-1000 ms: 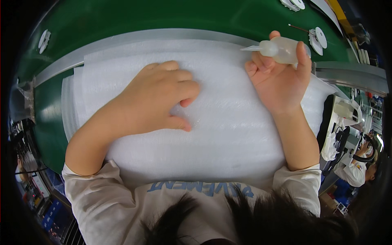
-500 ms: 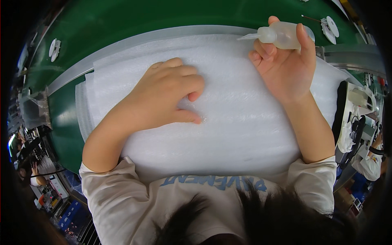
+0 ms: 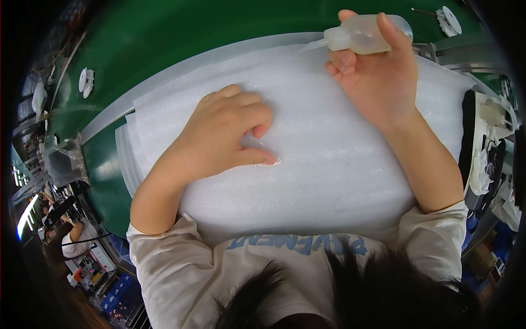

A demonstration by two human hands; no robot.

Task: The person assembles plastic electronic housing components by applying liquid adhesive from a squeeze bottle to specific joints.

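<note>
Plainly, a translucent squeeze bottle [image 3: 370,35] is gripped in the right hand [image 3: 381,90], at one o'clock from the middle of the white foam sheets [image 3: 329,181]. It is tilted onto its side, its thin nozzle directed between eight and nine o'clock; part of its body is hidden by the thumb and curled fingers wrapped about it. At ten o'clock the left hand [image 3: 227,129] is laid over the sheets, its fingers bent and its thumb parted from the forefinger. Clear glints are seen by the thumb tip, but whether anything is held there cannot be told.

At six o'clock, large blue block lettering [image 3: 337,245] is carried upside down across the pale shirt [image 3: 181,257], partly covered by dark hair [image 3: 378,290]. Beyond the sheets, a grey metal rail [image 3: 246,46] is curved past twelve o'clock over the green surface [image 3: 181,44]. White spools are seen towards two o'clock [image 3: 449,22] and ten o'clock [image 3: 86,82]. Crumpled white material [image 3: 481,172] is set at three o'clock, and a co-worker [image 3: 76,241] is glimpsed at eight.
</note>
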